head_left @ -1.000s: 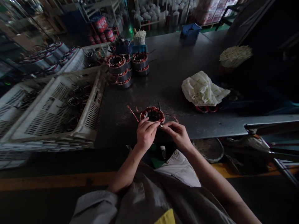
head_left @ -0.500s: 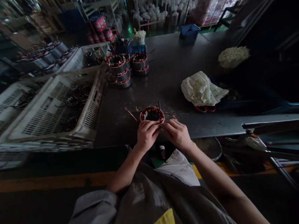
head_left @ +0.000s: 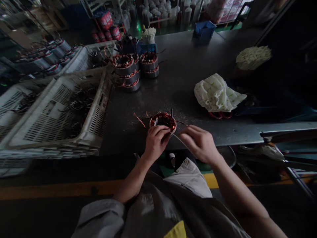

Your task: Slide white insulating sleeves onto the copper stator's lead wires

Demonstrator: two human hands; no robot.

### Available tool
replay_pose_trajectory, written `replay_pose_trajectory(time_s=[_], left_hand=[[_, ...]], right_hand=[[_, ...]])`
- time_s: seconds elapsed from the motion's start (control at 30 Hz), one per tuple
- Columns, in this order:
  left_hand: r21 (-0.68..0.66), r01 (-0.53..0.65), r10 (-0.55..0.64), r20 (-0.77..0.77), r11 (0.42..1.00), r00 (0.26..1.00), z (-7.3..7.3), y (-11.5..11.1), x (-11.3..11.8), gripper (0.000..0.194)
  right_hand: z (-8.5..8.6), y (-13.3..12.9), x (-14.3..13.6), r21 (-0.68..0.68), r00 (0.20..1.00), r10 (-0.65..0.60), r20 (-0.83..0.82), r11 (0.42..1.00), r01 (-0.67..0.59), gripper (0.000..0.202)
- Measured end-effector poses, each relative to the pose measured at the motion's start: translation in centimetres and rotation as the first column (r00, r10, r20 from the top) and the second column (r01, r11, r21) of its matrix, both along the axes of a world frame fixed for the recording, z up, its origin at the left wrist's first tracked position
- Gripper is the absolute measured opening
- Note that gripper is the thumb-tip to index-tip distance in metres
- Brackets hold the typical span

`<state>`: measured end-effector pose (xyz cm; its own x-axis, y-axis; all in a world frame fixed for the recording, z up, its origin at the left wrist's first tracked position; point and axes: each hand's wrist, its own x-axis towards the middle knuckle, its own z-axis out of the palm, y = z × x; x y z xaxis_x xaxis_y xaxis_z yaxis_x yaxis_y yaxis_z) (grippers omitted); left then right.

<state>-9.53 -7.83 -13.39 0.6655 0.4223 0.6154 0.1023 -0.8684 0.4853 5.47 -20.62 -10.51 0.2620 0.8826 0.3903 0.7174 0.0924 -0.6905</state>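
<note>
A motor stator [head_left: 162,117] with copper windings stands on the dark metal bench in front of me. My left hand [head_left: 156,138] grips its near rim, fingers bent over the edge. A thin pale cord [head_left: 178,137] runs taut from that rim to my right hand [head_left: 199,142], which is closed on it to the right of the stator. From the stator's right side rises a short dark sleeve [head_left: 171,113], and a dark wire lead sticks out beside it. Loose copper wire [head_left: 140,120] lies left of the stator.
Several stators [head_left: 123,66] are stacked at the back left. White plastic crates [head_left: 56,112] with dark wire parts stand on the left. To the right lies a patterned white cloth [head_left: 218,92]; behind it is a bundle of pale cords [head_left: 255,57]. A blue bin [head_left: 205,29] sits at the far edge.
My right hand has pulled away to the right from the stator's rim, drawing the pale cord out straight. My left hand has stayed on the rim.
</note>
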Motion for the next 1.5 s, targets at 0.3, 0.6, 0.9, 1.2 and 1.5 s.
replay_pose_trajectory(time_s=[0.3, 0.6, 0.9, 1.2, 1.5], left_hand=[[0.058, -0.116, 0.114, 0.028, 0.992, 0.993, -0.7, -0.6, 1.0, 0.006], [0.135, -0.118, 0.118, 0.011, 0.984, 0.993, -1.5, -0.6, 1.2, 0.011], [0.155, -0.085, 0.082, 0.029, 0.984, 0.996, -0.1, -0.9, -0.4, 0.013], [0.401, -0.092, 0.204, -0.245, 0.911, 0.948, 1.7, 0.7, -3.6, 0.013], [0.197, 0.318, -0.226, -0.382, 0.927, 0.896, 3.9, 4.9, -1.5, 0.013]], right_hand=[[0.6, 1.3, -1.1, 0.159, 0.994, 0.068, -0.087, 0.986, -0.053, 0.032], [0.6, 6.0, -3.0, 0.198, 0.774, 0.156, -0.614, 0.979, -0.04, 0.049], [1.4, 4.9, -0.8, 0.304, 0.737, 0.26, -0.624, 0.95, -0.078, 0.035], [-5.0, 4.5, -3.6, 0.268, 0.999, -0.018, -0.027, 0.963, 0.025, 0.032], [-5.4, 6.9, 0.3, 0.337, 0.923, 0.247, -0.296, 0.931, -0.142, 0.021]])
